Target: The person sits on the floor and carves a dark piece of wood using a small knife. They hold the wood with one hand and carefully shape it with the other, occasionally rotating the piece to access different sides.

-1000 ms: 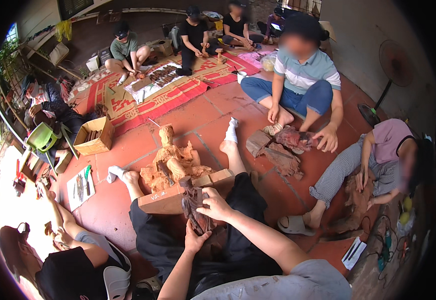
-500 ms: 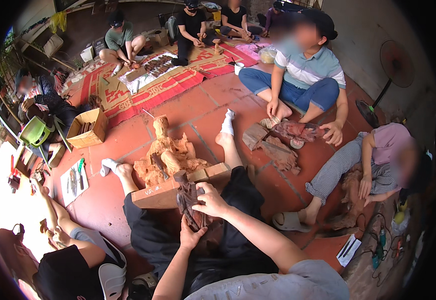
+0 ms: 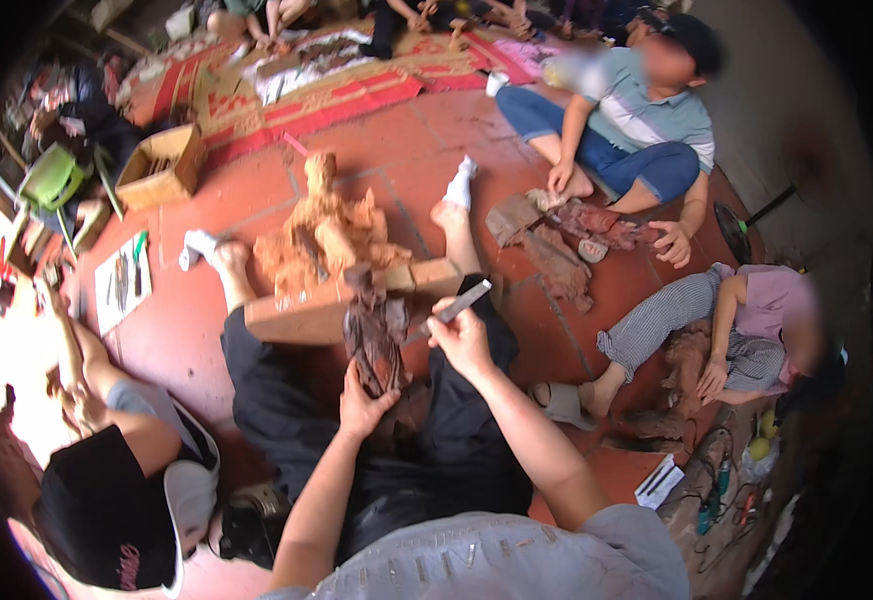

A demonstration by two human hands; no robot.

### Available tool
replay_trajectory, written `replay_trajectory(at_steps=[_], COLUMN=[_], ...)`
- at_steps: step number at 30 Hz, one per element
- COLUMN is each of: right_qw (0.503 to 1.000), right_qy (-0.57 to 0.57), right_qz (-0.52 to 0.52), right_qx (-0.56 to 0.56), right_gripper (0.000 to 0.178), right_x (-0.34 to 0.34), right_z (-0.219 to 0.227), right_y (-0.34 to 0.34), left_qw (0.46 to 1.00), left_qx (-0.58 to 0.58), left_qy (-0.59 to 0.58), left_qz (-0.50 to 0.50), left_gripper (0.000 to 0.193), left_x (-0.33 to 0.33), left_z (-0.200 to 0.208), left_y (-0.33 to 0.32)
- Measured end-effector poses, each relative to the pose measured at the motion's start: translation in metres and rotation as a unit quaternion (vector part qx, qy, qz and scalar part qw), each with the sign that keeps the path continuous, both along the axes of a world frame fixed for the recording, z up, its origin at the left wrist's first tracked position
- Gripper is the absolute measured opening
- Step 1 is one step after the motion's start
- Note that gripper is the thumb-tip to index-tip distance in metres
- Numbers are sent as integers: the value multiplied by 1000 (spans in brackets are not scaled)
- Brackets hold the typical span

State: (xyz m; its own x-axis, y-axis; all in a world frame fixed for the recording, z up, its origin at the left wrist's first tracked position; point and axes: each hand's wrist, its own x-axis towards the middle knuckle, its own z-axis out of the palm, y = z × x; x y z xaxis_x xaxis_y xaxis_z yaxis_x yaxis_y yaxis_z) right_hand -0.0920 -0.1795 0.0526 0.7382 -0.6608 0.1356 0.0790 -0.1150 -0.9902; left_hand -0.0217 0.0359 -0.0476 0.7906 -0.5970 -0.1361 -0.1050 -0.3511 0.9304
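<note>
Dark brown wood makes up the one figurine (image 3: 374, 335) I have in grasp, a robed shape with carved folds, standing nearly upright between my black-trousered legs. My left hand (image 3: 364, 405) is clamped around its lower part. My right hand (image 3: 463, 340), beside the figurine on its right, is closed on one flat tool (image 3: 469, 300), a straight, narrow bar with a pale grey sheen; I cannot tell whether its near end touches the wood.

Just beyond the figurine I count one thick, smooth-faced wooden slab (image 3: 306, 313) and, behind it, one larger pale orange carving (image 3: 323, 215) with a raised head and a rough, knobbly base. Two white socks show on my feet, one on each side of that carving.

On the reddish tiled floor (image 3: 406, 190) to the left lie one white sheet (image 3: 109, 308) with several slim tools, one green-handled, and one open, straight-sided box (image 3: 174, 172) of dark sticks, too small to count. One green plastic chair (image 3: 54, 178) stands beside the box.

On the right, one reddish-brown carving (image 3: 601, 225) lies before a person in a striped shirt (image 3: 646, 105), and one rough brown carving (image 3: 689, 360) is beside a person in a pink top (image 3: 771, 315).
</note>
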Motion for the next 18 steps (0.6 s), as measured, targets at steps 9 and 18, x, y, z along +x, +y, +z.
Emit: replay_trajectory(at_steps=[9,18], right_qw=[984,882], right_qy=[41,111], right_qz=[168,219], right_qx=[-39,-402], right_gripper=[10,18], right_x=[1,26], right_z=[33,27], right_y=[6,10], left_qw=[990,991], left_qx=[133,131], left_qy=[-38,-17], left_qz=[-7,-23], left_gripper=[105,107], left_x=[-9,-13], left_z=[41,43], left_y=[-5,-10])
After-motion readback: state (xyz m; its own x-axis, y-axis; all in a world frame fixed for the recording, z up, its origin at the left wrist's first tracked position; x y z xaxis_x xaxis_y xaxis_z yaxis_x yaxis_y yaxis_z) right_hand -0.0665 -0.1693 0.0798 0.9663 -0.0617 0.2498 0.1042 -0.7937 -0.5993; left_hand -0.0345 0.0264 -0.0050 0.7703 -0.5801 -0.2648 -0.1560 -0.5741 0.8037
